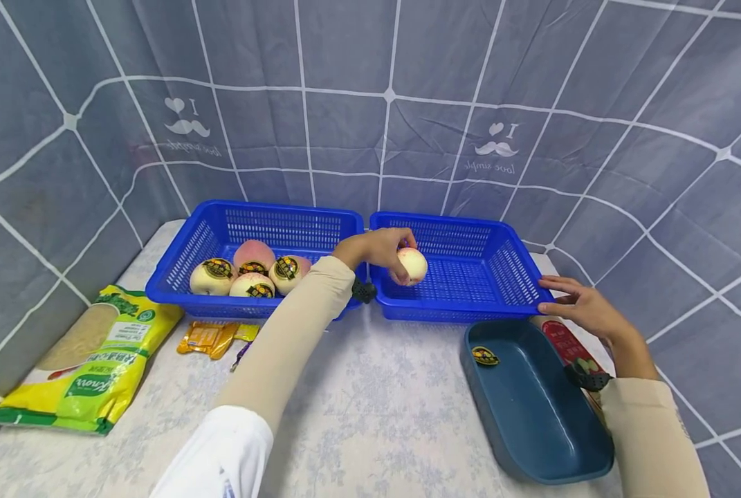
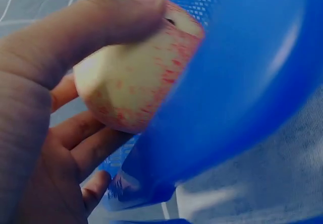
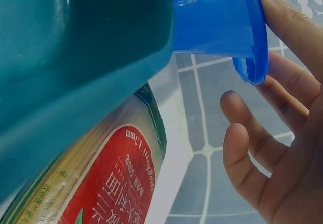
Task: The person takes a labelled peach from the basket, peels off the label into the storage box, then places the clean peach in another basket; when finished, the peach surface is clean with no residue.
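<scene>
**Grey-blue fabric (image 1: 345,117) behind, pale worktop (image 1: 376,401) below; left hand (image 1: 379,249) clamped on one fruit (image 1: 413,267)**

Fabric backdrop is printed with white gridlines and stands at the rear and both sides. Worktop surface is white with a faint grey pattern. Two blue plastic baskets sit side by side along the rear: left basket (image 1: 208,306) loaded, right basket (image 1: 451,312) beneath the held fruit. Teal bin (image 1: 532,408) is positioned in front of the right basket's right-hand end; contact between them cannot be confirmed. Yellow Knorr bag (image 1: 90,363) lies at the far left, near the left basket's front corner. Spaghetti pack (image 3: 121,183), red-labelled, is beside the bin, partly hidden by it.

Left grip: thumb and fingers closed round the fruit, at the right basket's left end. Right hand (image 1: 584,311): grip apart, fingers spread, tips touching the right basket's right-hand rim.

Held fruit is cream with red flecks; contact with the basket floor cannot be determined. Stickered fruits (image 1: 252,285) are grouped in the left basket. Orange packets (image 1: 207,339) lie in front of it. Black-and-gold sticker (image 1: 485,355) is inside the bin, toward its rear left.
</scene>
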A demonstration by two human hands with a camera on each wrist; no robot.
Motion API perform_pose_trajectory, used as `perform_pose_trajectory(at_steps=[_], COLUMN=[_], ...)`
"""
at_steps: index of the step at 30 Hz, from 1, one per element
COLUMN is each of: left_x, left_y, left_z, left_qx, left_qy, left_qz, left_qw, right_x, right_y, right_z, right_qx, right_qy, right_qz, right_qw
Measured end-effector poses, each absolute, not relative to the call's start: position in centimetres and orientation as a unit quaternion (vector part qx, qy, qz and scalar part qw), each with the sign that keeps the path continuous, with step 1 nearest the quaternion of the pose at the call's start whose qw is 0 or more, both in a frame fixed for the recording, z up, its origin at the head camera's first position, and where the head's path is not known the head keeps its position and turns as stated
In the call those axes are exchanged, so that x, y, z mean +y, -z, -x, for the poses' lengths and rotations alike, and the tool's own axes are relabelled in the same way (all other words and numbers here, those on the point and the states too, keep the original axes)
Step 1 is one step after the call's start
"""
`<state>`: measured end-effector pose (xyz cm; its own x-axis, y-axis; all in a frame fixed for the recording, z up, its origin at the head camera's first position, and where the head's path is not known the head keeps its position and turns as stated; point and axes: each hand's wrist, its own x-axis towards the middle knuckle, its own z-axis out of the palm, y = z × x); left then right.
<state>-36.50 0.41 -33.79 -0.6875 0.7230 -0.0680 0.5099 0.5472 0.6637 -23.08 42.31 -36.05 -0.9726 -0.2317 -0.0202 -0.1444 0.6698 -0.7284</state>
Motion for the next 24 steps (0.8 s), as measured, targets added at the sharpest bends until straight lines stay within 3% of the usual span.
perform_pose_trajectory(at_steps=[10,17,24], left_x=[1.1,1.0,0.7], left_y=[34.2,33.6,33.1], left_z=[35.6,35.0,34.9], left_qx=[0.905,0.916,0.888], left_qy=[-0.148,-0.118,-0.172], left_qz=[-0.363,-0.331,-0.379], left_qw=[0.169,0.192,0.193], right_x=[42.3,42.3,42.2], right_y=[36.1,36.0,36.1], right_z=[23.1,23.1,23.1], right_qx=[0.913,0.912,0.913], right_qy=[0.392,0.394,0.394], right_qz=[0.091,0.090,0.085], right_qw=[0.064,0.061,0.063])
